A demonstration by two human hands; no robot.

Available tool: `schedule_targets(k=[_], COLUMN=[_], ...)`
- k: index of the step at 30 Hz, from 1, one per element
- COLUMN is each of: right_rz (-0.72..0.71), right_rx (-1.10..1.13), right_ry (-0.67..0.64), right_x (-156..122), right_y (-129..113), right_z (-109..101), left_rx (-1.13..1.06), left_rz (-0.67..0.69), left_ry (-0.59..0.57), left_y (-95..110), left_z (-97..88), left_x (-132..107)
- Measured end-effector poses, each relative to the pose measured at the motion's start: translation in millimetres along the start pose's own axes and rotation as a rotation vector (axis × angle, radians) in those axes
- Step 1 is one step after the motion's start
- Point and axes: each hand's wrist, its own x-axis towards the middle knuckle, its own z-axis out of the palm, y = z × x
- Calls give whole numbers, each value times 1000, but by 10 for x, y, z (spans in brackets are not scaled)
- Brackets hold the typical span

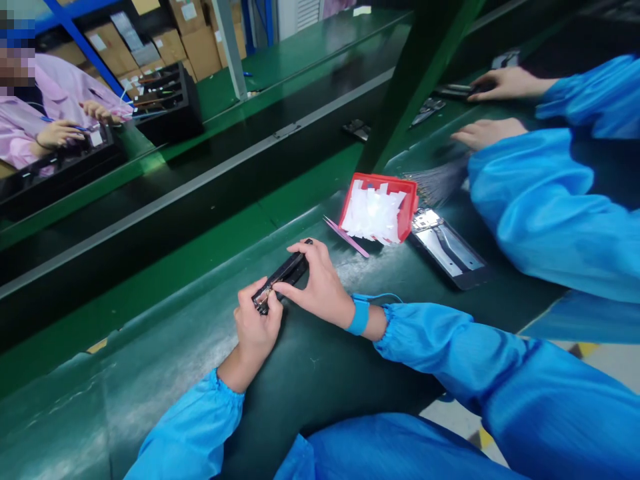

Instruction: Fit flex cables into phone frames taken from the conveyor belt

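Observation:
Between my two hands is a dark phone body (286, 272), tilted on edge above the green mat, with some inner parts showing at its near end. My left hand (259, 319) grips that near end, thumb and fingers closed on it. My right hand (323, 283) holds the far end, its fingers over the top edge and its thumb against the inner side. A blue wrist strap (359, 315) circles my right wrist. Pink tweezers (350, 240) lie beyond my right hand, beside a red tray (413, 200) of white strips (375, 212).
An opened phone (447, 250) lies right of the tray, near a bundle of thin wires (435, 183). A co-worker's blue sleeves (545, 180) and hands reach in at right. A green post (405, 87) rises behind the tray. Across the line, a person in pink works at black racks (170, 110).

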Motion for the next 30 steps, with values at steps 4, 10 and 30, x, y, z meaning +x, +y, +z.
schedule_targets(k=[4, 10, 30], right_rz=[-33, -184, -63], right_rx=[52, -4, 195], right_ry=[-41, -85, -387], right_x=[64, 135, -35], right_y=[131, 241, 30], right_z=[-51, -130, -139], left_rx=[-184, -251, -497], left_rz=[-193, -365, -361], left_ry=[-54, -28, -169], left_y=[9, 27, -26], left_z=[-83, -164, -81], left_x=[150, 245, 162])
